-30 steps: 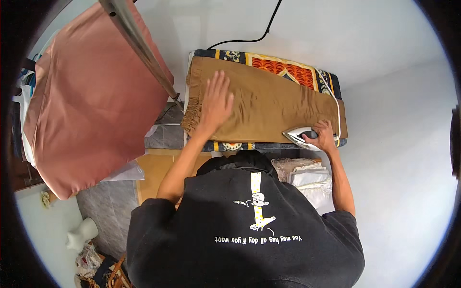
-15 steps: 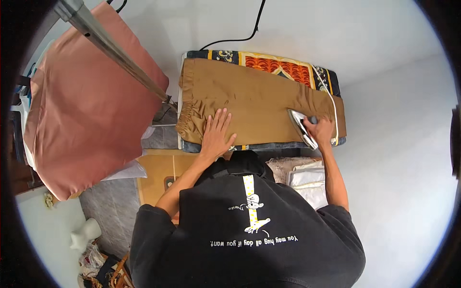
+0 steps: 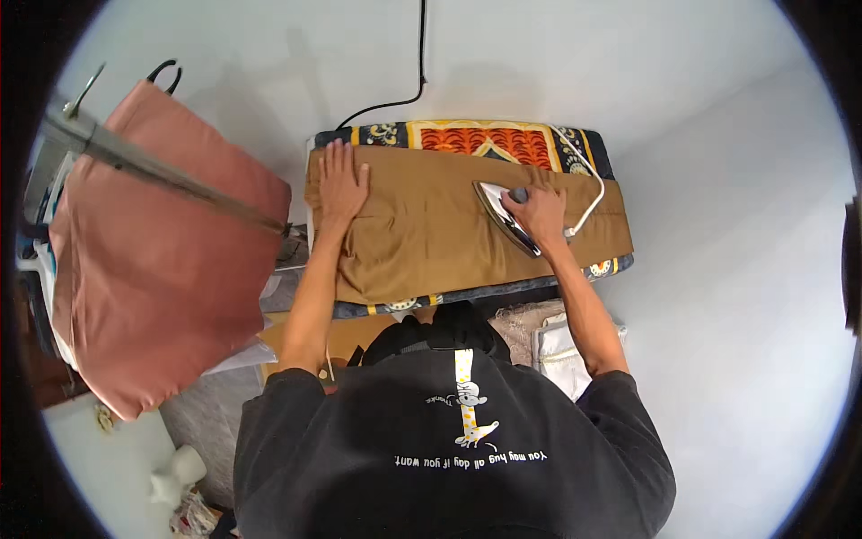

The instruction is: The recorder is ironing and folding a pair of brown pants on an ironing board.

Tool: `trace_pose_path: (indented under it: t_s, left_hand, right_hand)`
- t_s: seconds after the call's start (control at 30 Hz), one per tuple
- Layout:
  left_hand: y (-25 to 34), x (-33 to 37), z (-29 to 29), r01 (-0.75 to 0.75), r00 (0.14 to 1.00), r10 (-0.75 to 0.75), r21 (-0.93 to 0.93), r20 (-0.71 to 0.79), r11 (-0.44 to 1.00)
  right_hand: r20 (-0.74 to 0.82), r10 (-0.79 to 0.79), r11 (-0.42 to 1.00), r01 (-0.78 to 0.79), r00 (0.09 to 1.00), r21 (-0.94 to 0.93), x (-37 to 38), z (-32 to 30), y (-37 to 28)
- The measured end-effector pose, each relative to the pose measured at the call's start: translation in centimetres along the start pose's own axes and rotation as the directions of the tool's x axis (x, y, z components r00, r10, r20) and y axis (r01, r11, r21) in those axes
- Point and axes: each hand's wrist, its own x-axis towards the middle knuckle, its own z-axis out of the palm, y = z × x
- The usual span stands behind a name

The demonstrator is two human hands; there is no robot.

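Observation:
Brown trousers (image 3: 431,211) lie lengthwise over a patterned padded cloth (image 3: 449,137), with creases bunched at their left end. My left hand (image 3: 341,189) rests flat on the far left corner of the trousers, fingers stretched out, holding nothing. My right hand (image 3: 541,217) is wrapped round the handle of an iron (image 3: 505,217). The iron stands on the fabric right of the middle, its pointed tip toward the far left. A white cord (image 3: 588,216) runs from its rear end, looping to the right and over the far edge of the pad.
At left a pink satin garment (image 3: 171,260) hangs beside a metal pole (image 3: 171,171). Behind the pad a black cable (image 3: 422,63) runs along the white wall. Folded pale cloth (image 3: 557,346) lies below the pad's near right. A white form (image 3: 187,465) stands at the lower left.
My left hand has moved away from me and left, to the trousers' far corner. The iron, still in my right hand, has slid left. The trousers' left end has shifted and the view has moved.

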Motion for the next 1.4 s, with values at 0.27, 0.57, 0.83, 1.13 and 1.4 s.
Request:
trace_pose_path:
  t_s: [0.27,0.57,0.83,1.13,1.4]
  left_hand:
    - [-0.6,0.4,1.0,-0.033,0.999,0.033,0.001,-0.010,0.999]
    - [-0.2,-0.2,0.9,0.003,0.999,-0.005,0.040,0.048,0.999]
    - [-0.4,0.4,0.6,0.001,0.999,-0.002,0.015,0.051,1.000]
    - [0.0,0.7,0.7,-0.011,0.999,0.010,0.025,0.031,1.000]
    - [-0.6,0.6,0.6,0.024,0.997,-0.029,0.072,0.078,0.997]
  right_hand:
    - [0.043,0.431,0.887,-0.415,0.901,-0.201,1.4,-0.1,10.8]
    - [0.249,-0.009,0.996,-0.013,0.968,0.088,3.9,-1.7,5.2]
    - [0.238,-0.249,0.965,0.221,0.939,0.138,7.1,3.2,-5.9]
    - [0.194,0.021,1.000,-0.020,0.981,-0.008,4.5,-0.3,12.0]
    - [0.269,-0.318,0.947,0.289,0.909,0.143,4.9,-1.8,10.9]
